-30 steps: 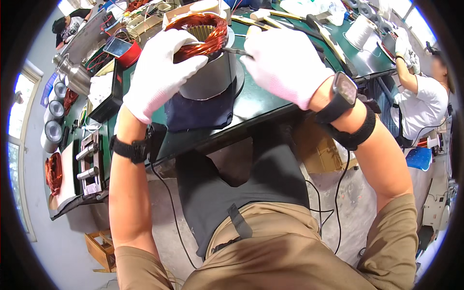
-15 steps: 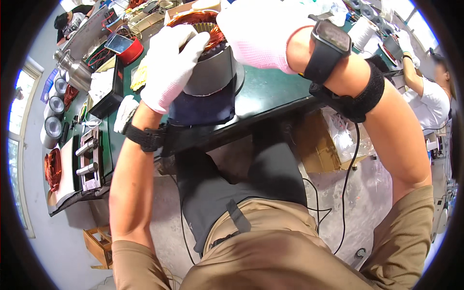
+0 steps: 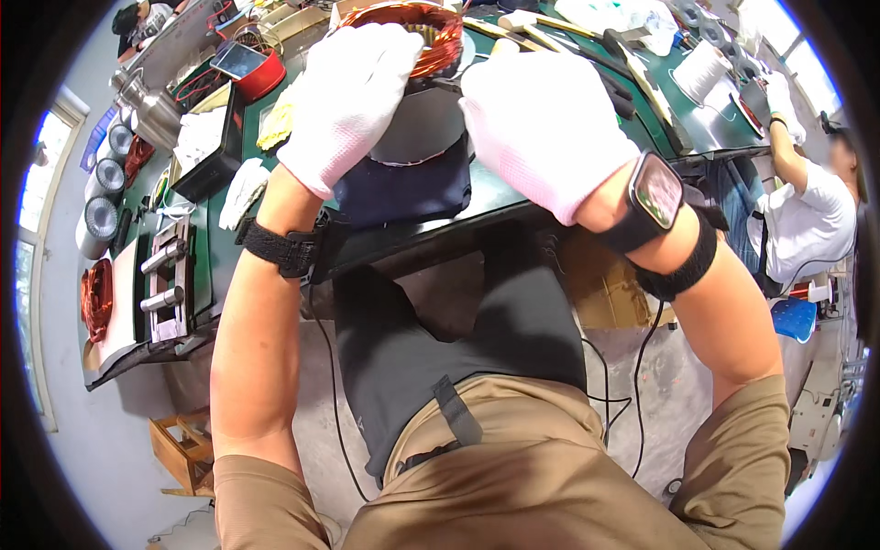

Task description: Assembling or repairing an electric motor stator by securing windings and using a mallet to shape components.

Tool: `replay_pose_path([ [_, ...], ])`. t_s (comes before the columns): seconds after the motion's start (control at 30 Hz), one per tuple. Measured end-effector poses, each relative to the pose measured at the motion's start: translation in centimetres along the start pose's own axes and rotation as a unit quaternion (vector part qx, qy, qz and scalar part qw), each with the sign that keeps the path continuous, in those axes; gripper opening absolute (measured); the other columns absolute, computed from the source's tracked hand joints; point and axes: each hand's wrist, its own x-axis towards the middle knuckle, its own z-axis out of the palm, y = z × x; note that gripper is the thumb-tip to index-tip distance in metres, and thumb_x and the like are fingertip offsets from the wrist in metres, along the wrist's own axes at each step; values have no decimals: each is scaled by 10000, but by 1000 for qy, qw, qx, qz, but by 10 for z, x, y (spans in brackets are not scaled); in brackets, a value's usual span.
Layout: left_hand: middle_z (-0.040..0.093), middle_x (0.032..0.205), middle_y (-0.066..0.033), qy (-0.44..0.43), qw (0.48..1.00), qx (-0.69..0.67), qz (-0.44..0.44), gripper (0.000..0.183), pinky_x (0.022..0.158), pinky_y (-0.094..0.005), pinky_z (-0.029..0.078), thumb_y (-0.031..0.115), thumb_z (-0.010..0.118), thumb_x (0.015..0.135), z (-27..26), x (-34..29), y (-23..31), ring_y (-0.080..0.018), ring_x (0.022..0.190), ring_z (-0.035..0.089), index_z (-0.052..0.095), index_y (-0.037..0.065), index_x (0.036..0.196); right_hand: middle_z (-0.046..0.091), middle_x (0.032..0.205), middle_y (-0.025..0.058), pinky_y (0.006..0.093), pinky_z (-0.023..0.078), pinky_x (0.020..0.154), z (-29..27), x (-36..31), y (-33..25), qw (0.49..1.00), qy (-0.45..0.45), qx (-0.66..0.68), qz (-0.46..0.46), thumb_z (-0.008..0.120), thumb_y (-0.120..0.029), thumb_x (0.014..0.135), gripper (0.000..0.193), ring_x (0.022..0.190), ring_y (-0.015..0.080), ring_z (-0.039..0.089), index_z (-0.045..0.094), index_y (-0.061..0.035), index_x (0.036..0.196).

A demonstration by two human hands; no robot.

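Note:
A grey cylindrical motor stator (image 3: 417,137) stands on a dark blue cloth (image 3: 403,197) at the bench's front edge. Orange copper windings (image 3: 446,38) ring its top. My left hand (image 3: 353,101), in a white knit glove, lies against the stator's left side, its fingers curled in at the windings. Just right of the stator is my gloved right hand (image 3: 550,124), held apart from it with the fingers closed. A tan tip (image 3: 503,46) shows beyond its knuckles; whether the hand holds it is hidden.
Right of my hands lie a mallet (image 3: 518,20), long-handled tools (image 3: 646,87) and a white thread spool (image 3: 701,73). A co-worker (image 3: 811,220) works at far right. On the left are a black tray (image 3: 213,165), a red-cased device (image 3: 261,78) and a metal fixture (image 3: 170,275).
My right hand has drawn back from the stator's top, to the right and nearer me, uncovering windings and bench tools. My left hand has shifted slightly right, its fingers more curled.

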Motion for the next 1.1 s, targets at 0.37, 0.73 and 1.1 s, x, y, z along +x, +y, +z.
replay_pose_path([
  [0.37,698,879,-109,-1,995,91,-36,159,732,-403,537,81,639,900,5,7,10,-281,797,670,713,60,1040,736,839,227,461,588,708,-42,66,20,981,-184,38,-53,637,-159,822,211,775,395,733,757,4,881],
  [0.73,714,1068,-144,-2,995,93,29,331,851,-418,551,47,667,874,6,-8,-5,-312,967,677,684,32,1204,710,731,147,426,567,679,11,-6,20,1000,8,8,6,605,-183,844,180,729,330,715,744,-79,795],
  [1.1,721,918,-111,30,997,27,-71,118,733,-426,527,131,660,916,10,16,17,-304,823,672,727,47,965,751,900,206,441,592,703,7,60,45,996,-83,2,-18,589,-198,885,244,762,347,740,753,-26,939],
])
